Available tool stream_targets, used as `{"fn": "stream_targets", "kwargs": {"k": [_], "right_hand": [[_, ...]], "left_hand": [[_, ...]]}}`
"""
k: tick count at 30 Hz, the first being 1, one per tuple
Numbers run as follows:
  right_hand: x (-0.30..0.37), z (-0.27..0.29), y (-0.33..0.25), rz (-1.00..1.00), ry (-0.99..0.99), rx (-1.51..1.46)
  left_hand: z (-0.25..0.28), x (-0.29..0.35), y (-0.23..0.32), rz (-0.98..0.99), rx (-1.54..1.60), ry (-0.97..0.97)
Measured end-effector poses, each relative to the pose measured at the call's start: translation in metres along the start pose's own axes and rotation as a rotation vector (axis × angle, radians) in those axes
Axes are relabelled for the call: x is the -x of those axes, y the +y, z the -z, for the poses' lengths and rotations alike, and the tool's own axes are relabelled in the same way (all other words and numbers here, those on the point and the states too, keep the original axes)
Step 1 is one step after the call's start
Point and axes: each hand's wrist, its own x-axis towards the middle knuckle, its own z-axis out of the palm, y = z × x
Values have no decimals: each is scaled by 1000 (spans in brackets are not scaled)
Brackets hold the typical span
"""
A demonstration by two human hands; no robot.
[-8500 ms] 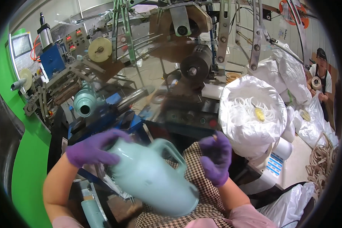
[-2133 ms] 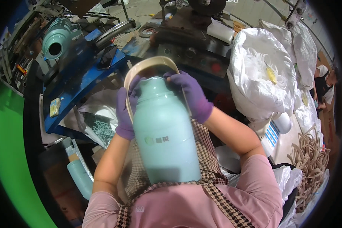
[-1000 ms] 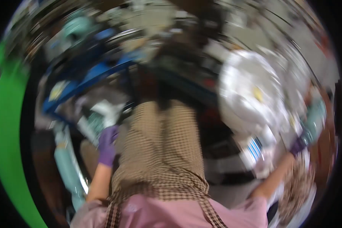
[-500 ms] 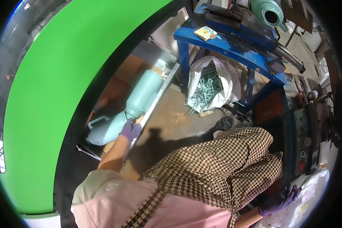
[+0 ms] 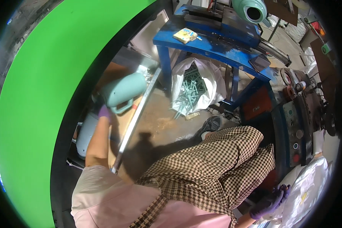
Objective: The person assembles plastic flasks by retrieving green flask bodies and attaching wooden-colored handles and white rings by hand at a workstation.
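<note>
Left hand, purple-gloved, grip closed at the handle of a pale green jug lying at ten o'clock beside a blue table. Right hand at five o'clock, grip state indeterminate.

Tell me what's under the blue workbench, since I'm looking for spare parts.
Under the blue workbench a clear plastic bag of pale green pieces sits on the floor beside the bench leg. The bag's lower contents and whatever is behind it are hidden.
</note>
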Motion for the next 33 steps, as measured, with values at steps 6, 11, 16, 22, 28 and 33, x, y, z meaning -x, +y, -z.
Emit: {"fn": "stream_targets", "kwargs": {"k": [6,11,16,22,28,33], "right_hand": [[22,-79,-41,-48,-81,-71],[35,-134,-63,-329,-184,-437],[38,-163,-86,-93,-482,-154],[41,-215,-123,468,-775,35],[66,-225,-121,461,-805,280],[71,-208,-99,257,-1015,484]], "left_hand": [[68,21,55,-528,739,-67],[47,54,149,-701,370,390],[91,88,251,-579,153,336],[94,247,352,-1494,214,328],[39,375,395,-1534,493,-32],[5,392,407,-1647,590,48]]}}
